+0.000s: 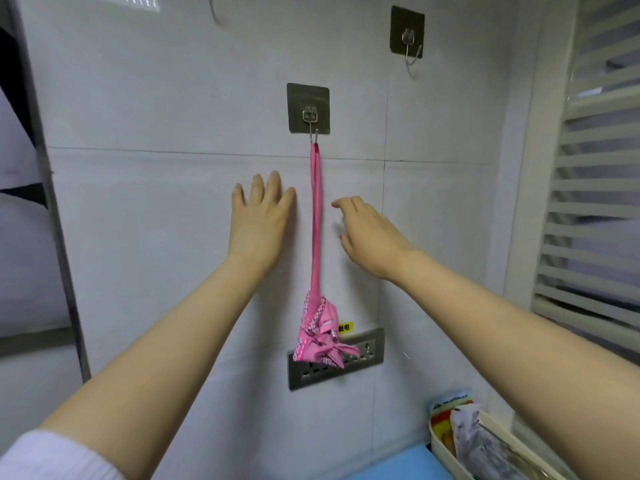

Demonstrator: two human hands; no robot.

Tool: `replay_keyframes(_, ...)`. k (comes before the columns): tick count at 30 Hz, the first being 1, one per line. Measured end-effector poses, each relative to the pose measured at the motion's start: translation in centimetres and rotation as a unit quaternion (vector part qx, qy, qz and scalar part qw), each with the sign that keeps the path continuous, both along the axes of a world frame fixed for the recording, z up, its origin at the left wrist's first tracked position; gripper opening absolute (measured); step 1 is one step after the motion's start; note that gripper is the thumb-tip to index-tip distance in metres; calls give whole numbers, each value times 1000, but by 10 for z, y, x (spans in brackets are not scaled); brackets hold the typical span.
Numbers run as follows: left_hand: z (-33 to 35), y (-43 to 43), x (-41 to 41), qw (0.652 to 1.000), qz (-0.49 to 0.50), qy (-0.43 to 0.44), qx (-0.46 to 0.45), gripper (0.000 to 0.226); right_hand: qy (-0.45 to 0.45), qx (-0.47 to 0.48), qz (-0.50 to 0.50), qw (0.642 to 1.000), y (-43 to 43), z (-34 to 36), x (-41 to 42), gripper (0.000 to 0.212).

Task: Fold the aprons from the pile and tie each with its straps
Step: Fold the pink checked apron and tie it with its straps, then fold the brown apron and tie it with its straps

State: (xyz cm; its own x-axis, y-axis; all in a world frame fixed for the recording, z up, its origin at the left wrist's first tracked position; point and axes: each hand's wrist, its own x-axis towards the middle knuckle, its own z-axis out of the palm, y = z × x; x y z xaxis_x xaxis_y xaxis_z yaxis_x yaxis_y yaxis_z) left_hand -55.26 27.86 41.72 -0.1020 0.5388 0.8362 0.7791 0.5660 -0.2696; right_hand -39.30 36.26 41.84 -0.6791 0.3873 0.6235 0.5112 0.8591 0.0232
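Pink cloth, the folded apron (320, 336), hangs straight below the middle wall hook (309, 114). It is a small bundle, tied round with its own straps and knotted at the front. Its long pink neck loop (316, 216) runs up from the bundle and is caught on the hook's metal prong.

The bundle hangs in front of a grey socket strip (367, 355) fixed to the wall well below the hook. A small yellow label (345, 328) shows just above that strip.

Both of the person's arms reach up toward the wall, below the hook, one on each side of the loop. The left hand (259, 220) is below and left of the hook. Its fingers are straight and slightly spread, the palm faces the wall, and it holds nothing. Whether it touches the wall cannot be told.

The right hand (367, 233) is below and right of the hook, near the loop but apart from it. Its fingers are loosely bent and hold nothing.

A second hook (407, 36) sits above and right of the middle one. Slatted blinds (595, 202) stand far to its right. Far below and right of it, a cream basket (445, 457) holds packets (464, 427), next to a blue surface (398, 465).
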Motion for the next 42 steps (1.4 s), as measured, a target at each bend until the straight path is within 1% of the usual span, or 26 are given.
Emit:
replay_keyframes(3,-31,-10,12,999,-23,-44,-7,46,27,-4,-24,999,1,-41,25,45)
replay_keyframes(8,-115,-21,47,993,-81,-82,10,44,10,-67,-63,996,4,-143,87,40)
replay_keyframes(10,-152,-27,66,992,-90,-83,12,43,-16,-100,-98,990,4,-189,118,39)
replay_keyframes(12,-188,-34,86,989,-110,-102,2,42,-44,-132,-126,982,1,-235,149,36)
replay_keyframes(14,-230,-40,110,981,-139,-133,-38,37,-88,-169,-151,970,-9,-279,182,29)
replay_keyframes(16,-274,-43,136,966,-162,-170,-110,37,-151,-223,-197,943,-24,-321,213,29)
replay_keyframes(18,-312,-49,165,938,-186,-216,-198,37,-194,-287,-226,910,-39,-360,242,31)
replay_keyframes(19,-326,-52,179,917,-194,-245,-248,33,-208,-312,-233,897,-47,-377,255,33)
replay_keyframes(20,-341,-56,194,888,-201,-282,-301,30,-218,-340,-236,884,-53,-396,269,38)
replay_keyframes(22,-367,-63,220,821,-204,-341,-410,32,-251,-397,-230,853,-66,-424,290,47)
replay_keyframes(24,-387,-71,243,764,-205,-361,-494,35,-293,-450,-221,814,-80,-442,310,54)
replay_keyframes(27,-417,-79,270,698,-192,-372,-581,42,-316,-523,-214,762,-98,-459,335,67)
replay_keyframes(29,-434,-84,279,652,-180,-380,-631,55,-314,-548,-219,744,-108,-466,350,77)
replay_keyframes(31,-447,-87,283,607,-172,-384,-674,70,-303,-552,-236,740,-116,-474,363,87)
replay_keyframes(33,-457,-91,285,572,-165,-381,-707,83,-297,-551,-264,734,-126,-480,372,95)
replay_keyframes(34,-462,-94,285,564,-162,-372,-720,89,-298,-551,-275,730,-131,-483,377,98)
replay_keyframes(36,-469,-99,291,560,-162,-335,-741,98,-302,-553,-287,722,-145,-487,388,100)
replay_keyframes(38,-474,-106,292,573,-164,-298,-745,103,-301,-533,-292,735,-156,-490,393,98)
replay_keyframes(40,-478,-111,298,586,-176,-270,-743,105,-285,-512,-311,748,-165,-491,404,89)
replay_keyframes(42,-480,-113,305,590,-192,-253,-742,104,-260,-505,-328,755,-173,-492,418,75)
